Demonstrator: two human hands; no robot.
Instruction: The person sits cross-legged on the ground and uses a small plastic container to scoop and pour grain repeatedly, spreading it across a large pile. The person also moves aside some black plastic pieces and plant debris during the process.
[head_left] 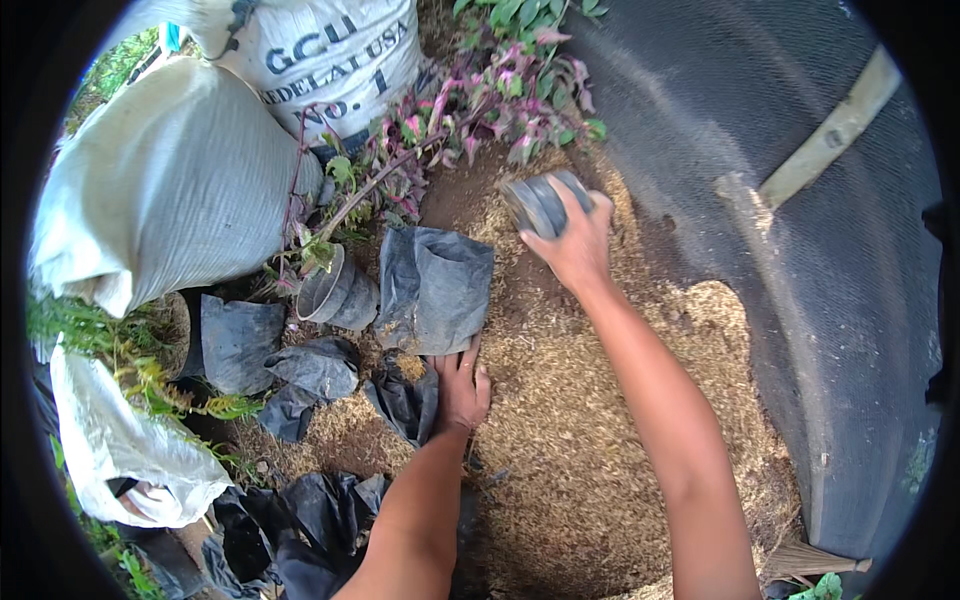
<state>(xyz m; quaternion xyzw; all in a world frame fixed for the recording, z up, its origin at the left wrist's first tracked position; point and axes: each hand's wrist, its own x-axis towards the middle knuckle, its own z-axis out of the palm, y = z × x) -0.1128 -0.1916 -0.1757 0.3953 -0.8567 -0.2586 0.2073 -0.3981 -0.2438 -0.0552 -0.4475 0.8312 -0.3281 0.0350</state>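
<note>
My right hand [575, 240] grips a dark grey ridged plastic pot [545, 205], tilted on its side over the far edge of the husk pile [590, 420]. The pot is smeared by motion, and its mouth cannot be made out clearly. At the middle, my left hand [462, 392] has its fingers stretched out near the base of a standing black plastic planting bag [435, 285]. Beside its wrist and fingers is a smaller crumpled black bag [405, 397] with some husk in its mouth; the fingertips are partly hidden.
A grey plant pot [340, 292] lies tilted beside more black bags [240, 340]. White sacks [170, 180] stand at the far left, near purple-leaved plants [500, 90]. Dark netting [760, 250] with a wooden strip [835, 130] borders the right. Loose black plastic [300, 530] lies near left.
</note>
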